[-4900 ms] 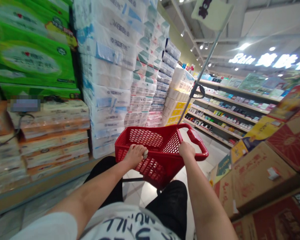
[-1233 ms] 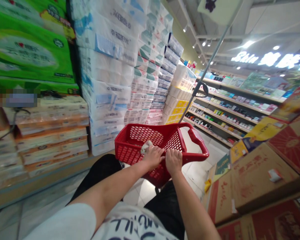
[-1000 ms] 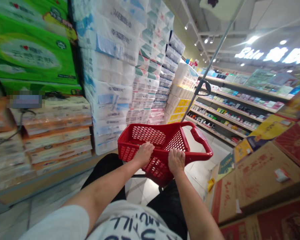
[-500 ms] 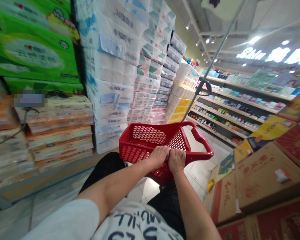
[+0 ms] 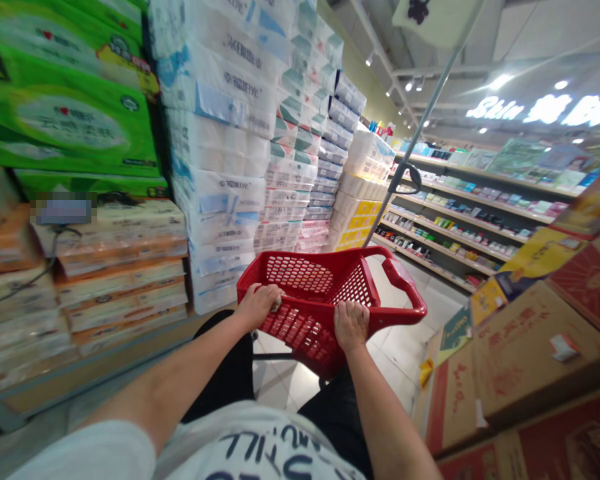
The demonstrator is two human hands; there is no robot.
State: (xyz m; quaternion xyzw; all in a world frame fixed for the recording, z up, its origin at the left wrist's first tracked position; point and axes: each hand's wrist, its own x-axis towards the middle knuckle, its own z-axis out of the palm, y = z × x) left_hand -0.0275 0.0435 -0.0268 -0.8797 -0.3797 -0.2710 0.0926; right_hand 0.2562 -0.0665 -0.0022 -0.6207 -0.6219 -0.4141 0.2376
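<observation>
A red plastic shopping cart (image 5: 300, 333) with latticed walls stands right in front of my body, and no goods show in its basket. Near the left corner, my left hand (image 5: 259, 305) is closed over the rim of the side closest to me. Farther right on that same rim, my right hand (image 5: 351, 325) is wrapped over the edge, fingers toward the inside. The cart's looped red handle (image 5: 405, 283) sticks out to the right, with neither hand on it. Some fingertips are hidden behind the rim.
Tall stacks of wrapped toilet paper (image 5: 225, 153) and green tissue packs (image 5: 70, 113) line the left. Cardboard boxes (image 5: 535, 353) are piled at the right. A slanted metal pole (image 5: 425, 123) rises behind the cart, before shelves of small goods (image 5: 480, 217).
My left hand has slid left along the rim, away from my right hand, to near the left corner. My right hand keeps its place. The view has shifted slightly.
</observation>
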